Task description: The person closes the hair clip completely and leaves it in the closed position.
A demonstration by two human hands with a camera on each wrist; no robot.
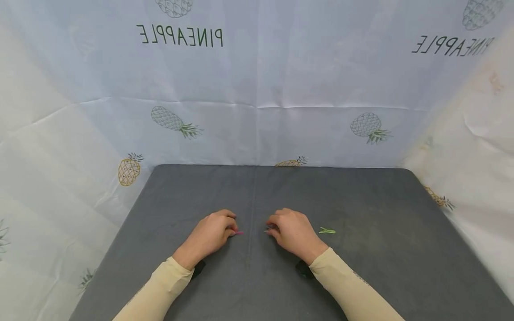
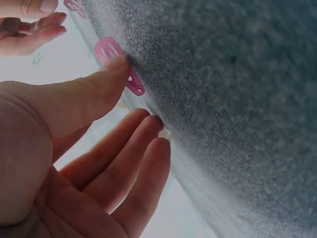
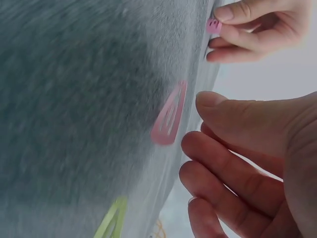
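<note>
Pineapple-printed cloth (image 1: 257, 80) hangs behind your grey desk (image 1: 373, 205). Your left hand (image 1: 213, 234) has its grip clamped on a bright pink snap hair clip (image 2: 110, 42), thumb laid across it, likely because so thin a piece suits fingertips best. Your right hand (image 1: 295, 232) has thumb and fingers apart just beside a pale pink snap clip (image 3: 163, 138), held low presumably because the clip is small. Outside that hand lies a green snap clip (image 1: 327, 231), perhaps placed to leave both hands room.

two hands (image 1: 213, 232) (image 1: 292, 232), two pink clips (image 1: 239, 232) (image 3: 163, 136), one green clip (image 1: 327, 231)
</note>
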